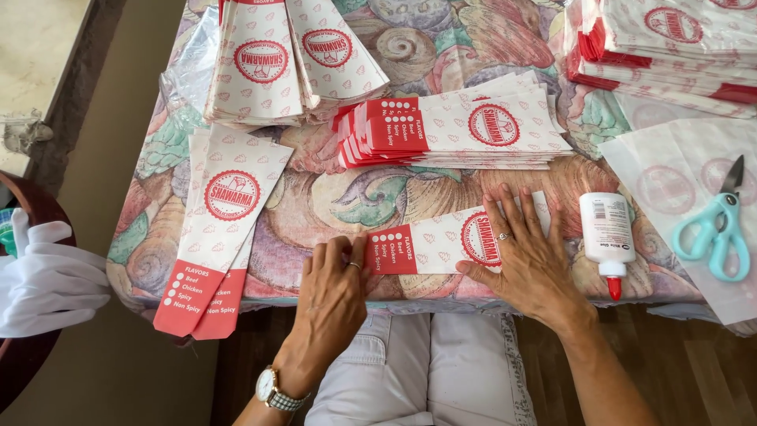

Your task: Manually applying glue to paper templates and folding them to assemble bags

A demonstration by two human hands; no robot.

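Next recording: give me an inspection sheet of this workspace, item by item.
Surface: table under a floral cloth.
Job's things: red-and-white paper sleeve lying flat at the near edge.
Clutter: sleeve stacks, glue bottle, teal scissors, loose sleeves overhanging the edge.
Grippers: left hand pressing the sleeve's red end; right hand flat on its white end.
Cables: nothing seen.
Surroundings: white gloves at far left, wooden floor.
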